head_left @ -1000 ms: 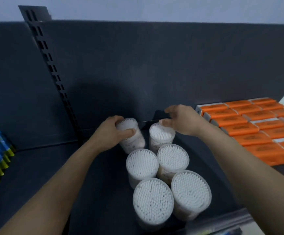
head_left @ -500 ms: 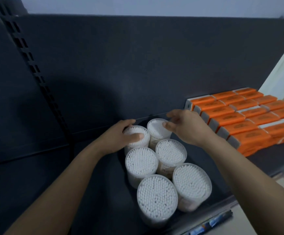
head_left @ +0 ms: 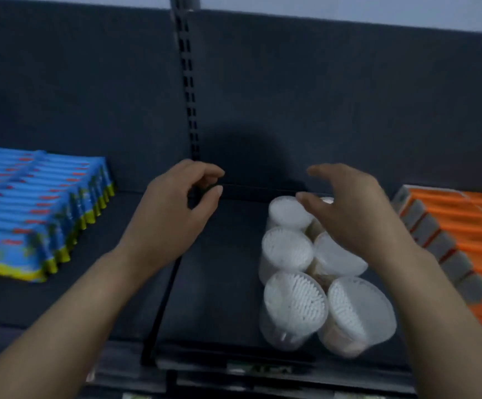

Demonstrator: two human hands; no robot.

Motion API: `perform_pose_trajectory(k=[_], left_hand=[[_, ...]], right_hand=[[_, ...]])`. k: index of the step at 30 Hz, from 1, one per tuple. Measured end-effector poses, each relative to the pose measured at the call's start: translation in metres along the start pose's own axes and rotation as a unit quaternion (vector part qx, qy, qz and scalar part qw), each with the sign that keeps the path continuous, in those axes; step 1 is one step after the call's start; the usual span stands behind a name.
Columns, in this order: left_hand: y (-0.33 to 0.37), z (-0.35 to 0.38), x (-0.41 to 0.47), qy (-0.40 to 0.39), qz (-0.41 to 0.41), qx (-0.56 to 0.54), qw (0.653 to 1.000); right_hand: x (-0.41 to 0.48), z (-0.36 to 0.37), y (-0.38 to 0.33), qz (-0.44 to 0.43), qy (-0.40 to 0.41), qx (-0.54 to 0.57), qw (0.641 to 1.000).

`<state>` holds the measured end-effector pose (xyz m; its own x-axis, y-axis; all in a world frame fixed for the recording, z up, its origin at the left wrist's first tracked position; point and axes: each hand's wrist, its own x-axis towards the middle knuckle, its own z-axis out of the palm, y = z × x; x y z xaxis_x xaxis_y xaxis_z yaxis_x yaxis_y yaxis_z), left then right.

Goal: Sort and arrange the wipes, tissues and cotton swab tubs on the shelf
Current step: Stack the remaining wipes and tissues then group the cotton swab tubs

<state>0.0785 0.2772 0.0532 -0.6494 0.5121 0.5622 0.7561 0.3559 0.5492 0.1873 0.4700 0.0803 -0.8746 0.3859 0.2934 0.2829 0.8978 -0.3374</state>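
Here, cotton swab tubs upright, long axes vertical

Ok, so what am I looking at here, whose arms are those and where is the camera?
There is no machine here: these are a person's two bare arms, filmed by a wide-angle camera worn on their head, looking down at a dark shelf. In the middle stand clear cotton swab tubs in two rows. Blue packs lie to the left and orange boxes to the right. The left hand is loosely curled and holds nothing. The right hand is spread over the rear tubs, gripping none.
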Motion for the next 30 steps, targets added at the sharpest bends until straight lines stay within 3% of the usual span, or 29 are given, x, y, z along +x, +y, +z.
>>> perform_pose_trajectory(k=[6,12,24,30], left_hand=[[-0.004,-0.083,-0.064,0.054,-0.037,0.138,0.988],[-0.021,-0.166,-0.138,0.154,-0.119,0.193,0.962],[-0.115,-0.371,-0.274,0.242,-0.243,0.242,0.908],[-0.168,-0.439,-0.299,0.250,-0.261,0.225,0.905]], right_hand=[[-0.006,0.026,-0.090,-0.159,-0.054,0.047,0.985],[-0.028,0.053,-0.195,-0.280,-0.096,0.085,0.951],[-0.081,0.133,-0.457,-0.379,-0.126,0.115,0.910],[-0.085,0.165,-0.543,-0.380,-0.139,0.100,0.909]])
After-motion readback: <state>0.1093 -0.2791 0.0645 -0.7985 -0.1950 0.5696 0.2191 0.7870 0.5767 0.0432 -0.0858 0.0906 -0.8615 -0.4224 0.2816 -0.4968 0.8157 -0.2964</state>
